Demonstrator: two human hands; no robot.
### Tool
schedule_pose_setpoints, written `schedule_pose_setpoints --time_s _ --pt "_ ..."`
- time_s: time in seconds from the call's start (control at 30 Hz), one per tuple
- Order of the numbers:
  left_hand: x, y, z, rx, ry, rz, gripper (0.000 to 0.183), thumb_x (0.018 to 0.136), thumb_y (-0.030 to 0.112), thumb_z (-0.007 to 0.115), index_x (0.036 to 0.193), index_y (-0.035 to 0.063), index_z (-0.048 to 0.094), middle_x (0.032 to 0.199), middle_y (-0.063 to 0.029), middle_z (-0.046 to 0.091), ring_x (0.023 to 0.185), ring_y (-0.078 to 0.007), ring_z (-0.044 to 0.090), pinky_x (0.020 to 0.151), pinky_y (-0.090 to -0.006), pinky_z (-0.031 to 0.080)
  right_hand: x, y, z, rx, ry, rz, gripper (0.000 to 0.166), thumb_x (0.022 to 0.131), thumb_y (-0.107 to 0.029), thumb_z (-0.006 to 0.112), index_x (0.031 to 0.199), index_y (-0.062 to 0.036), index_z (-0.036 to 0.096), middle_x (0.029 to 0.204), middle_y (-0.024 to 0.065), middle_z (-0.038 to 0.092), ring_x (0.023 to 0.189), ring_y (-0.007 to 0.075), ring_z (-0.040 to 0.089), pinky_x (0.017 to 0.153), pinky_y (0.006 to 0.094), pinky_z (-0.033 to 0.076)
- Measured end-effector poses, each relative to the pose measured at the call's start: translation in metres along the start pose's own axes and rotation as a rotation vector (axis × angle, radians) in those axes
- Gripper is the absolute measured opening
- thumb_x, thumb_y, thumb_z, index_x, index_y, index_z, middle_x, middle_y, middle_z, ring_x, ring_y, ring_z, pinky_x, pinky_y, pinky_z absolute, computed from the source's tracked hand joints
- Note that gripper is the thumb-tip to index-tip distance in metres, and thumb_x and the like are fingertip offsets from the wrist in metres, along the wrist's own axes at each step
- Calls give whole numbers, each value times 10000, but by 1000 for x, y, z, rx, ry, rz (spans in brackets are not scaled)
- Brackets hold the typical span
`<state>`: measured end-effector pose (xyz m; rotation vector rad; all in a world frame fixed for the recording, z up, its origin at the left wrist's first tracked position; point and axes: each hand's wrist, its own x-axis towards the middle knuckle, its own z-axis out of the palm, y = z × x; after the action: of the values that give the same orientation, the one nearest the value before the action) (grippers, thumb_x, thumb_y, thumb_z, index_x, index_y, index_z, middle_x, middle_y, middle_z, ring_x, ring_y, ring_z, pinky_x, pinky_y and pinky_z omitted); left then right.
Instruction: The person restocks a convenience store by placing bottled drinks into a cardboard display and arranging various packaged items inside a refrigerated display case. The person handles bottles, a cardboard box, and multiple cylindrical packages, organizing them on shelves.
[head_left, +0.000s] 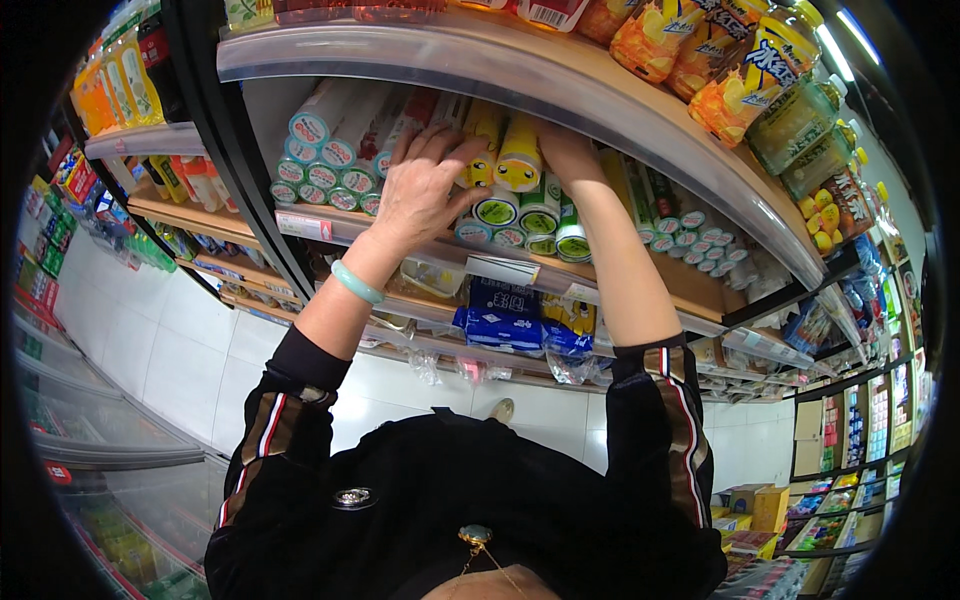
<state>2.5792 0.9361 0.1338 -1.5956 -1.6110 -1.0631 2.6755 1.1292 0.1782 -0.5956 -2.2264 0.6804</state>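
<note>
Packs of stacked cups lie on their sides on a wooden shelf under a clear-edged shelf. My left hand (431, 180) rests, fingers spread, against a yellow pack with a printed face (480, 169); whether it grips the pack is unclear. Beside it lies a second yellow pack (519, 154). At that pack's right side is my right hand (568, 154), its fingers hidden behind the pack and under the upper shelf. White packs with blue-rimmed ends (309, 128) lie left of my left hand. Green-lidded packs (539, 219) sit below the yellow ones.
Above, the upper shelf's clear plastic edge (480, 56) curves over my hands, with bottled drinks (757, 75) on it. Small rolled packs (694, 240) lie to the right. Blue packages (501, 330) sit on a lower shelf. A black upright post (240, 150) stands at left, a glass-topped freezer (127, 480) at lower left.
</note>
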Motion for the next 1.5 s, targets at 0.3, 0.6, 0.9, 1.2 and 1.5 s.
schedule_pose_setpoints --time_s 0.3,0.6,0.9,1.2,1.5 --pt "6 -2 -3 167 -126 11 526 778 431 698 1227 184 578 1184 -39 623 1127 -269 547 1048 -520 318 -22 3 -37 -328 81 -165 421 974 -318 439 1286 -45 518 1307 218 520 1220 377 468 1034 425 369" --pt "8 1 4 146 -78 7 429 836 329 665 1221 157 583 1255 -38 598 1198 -270 504 1056 -530 290 -57 122 -137 -462 98 67 266 886 -260 581 978 -23 660 785 126 660 736 234 648 677 345 511" --pt "-11 89 28 33 -231 363 537 828 118 612 1350 169 495 1438 -59 451 1360 -283 375 1100 -540 286 -109 126 -120 -660 -176 539 472 818 -389 592 1087 -2 620 1097 295 618 1035 458 587 878 459 493" --pt "17 103 81 -164 -264 380 392 822 95 517 1213 121 539 1281 -52 541 1273 -276 461 1080 -503 327 -138 136 -127 -178 18 494 642 810 -304 618 1373 -41 453 1185 258 608 1072 359 603 895 381 462" --pt "18 101 60 -148 -17 292 363 773 107 574 1135 96 583 1253 -83 564 1227 -277 505 1068 -480 337 -136 55 -160 598 194 397 431 895 -110 486 1306 9 532 1278 113 562 1113 190 558 911 309 455"
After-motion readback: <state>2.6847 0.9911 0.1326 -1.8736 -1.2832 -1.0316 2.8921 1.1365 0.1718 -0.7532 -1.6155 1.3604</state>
